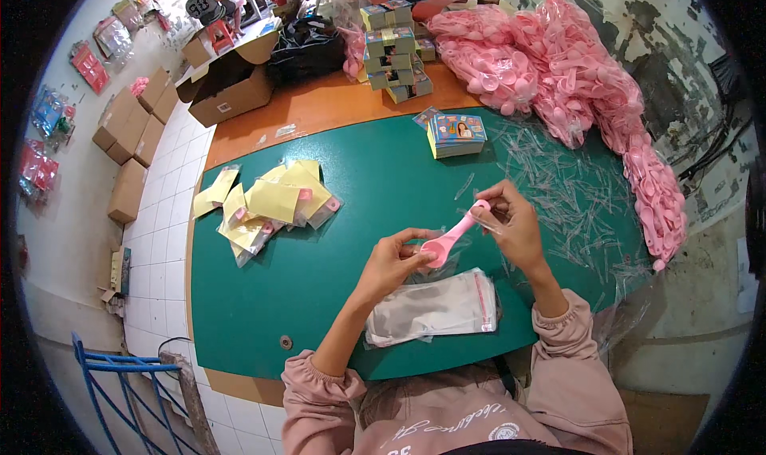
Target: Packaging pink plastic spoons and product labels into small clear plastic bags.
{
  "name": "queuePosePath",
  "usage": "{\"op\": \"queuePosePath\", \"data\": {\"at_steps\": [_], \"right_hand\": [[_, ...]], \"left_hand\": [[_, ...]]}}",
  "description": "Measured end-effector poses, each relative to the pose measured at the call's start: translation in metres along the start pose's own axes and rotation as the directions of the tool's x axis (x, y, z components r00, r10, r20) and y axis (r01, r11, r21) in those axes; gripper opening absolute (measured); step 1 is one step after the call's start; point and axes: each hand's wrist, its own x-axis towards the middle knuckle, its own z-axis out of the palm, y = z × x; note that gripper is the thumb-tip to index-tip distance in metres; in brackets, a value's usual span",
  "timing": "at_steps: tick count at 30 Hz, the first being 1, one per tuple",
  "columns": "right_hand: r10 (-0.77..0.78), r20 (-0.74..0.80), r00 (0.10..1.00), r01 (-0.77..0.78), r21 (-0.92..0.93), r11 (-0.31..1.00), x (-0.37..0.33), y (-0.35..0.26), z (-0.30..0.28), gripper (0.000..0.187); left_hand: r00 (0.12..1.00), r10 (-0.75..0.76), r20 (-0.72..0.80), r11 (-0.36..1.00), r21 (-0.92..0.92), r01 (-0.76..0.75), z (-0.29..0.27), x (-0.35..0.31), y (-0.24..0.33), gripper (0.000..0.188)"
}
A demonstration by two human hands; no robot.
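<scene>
A pink plastic spoon (458,233) is held slantwise above the green tabletop (343,152). Its bowl sits between the fingertips and thumb of my left hand (389,265), with clear film showing around that end. At the handle tip, my right hand (515,225) is closed on the spoon, and a bit of clear plastic shows by its fingers. Just below lies a stack of flat clear plastic bags (431,307) near the table's front edge. Beyond my hands stands a stack of printed cards (457,134) with a colourful picture on top.
Filled clear bags with yellow cards and pink pieces (279,199) lie at left. Thin clear strips (566,199) litter the right. Bagged pink spoons (550,64) heap behind them. Bundled card stacks (391,52) and an open cardboard box (231,88) stand farther back. A person (206,6) sits far off.
</scene>
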Motion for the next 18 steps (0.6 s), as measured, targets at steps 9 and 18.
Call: {"op": "queuePosePath", "data": {"at_steps": [9, 18], "right_hand": [[0.018, 0.286, 0.958, -0.041, 0.075, 0.996, -0.003, 0.006, 0.01, 0.018], [0.006, 0.333, 0.943, -0.014, 0.023, 1.0, -0.008, -0.004, 0.003, 0.017]], "left_hand": [[0.99, 0.132, 0.046, 0.987, 0.085, -0.135, 0.003, -0.005, 0.0, 0.036], [0.98, 0.023, 0.197, 0.932, 0.352, -0.093, 0.001, -0.01, 0.023, 0.032]]}}
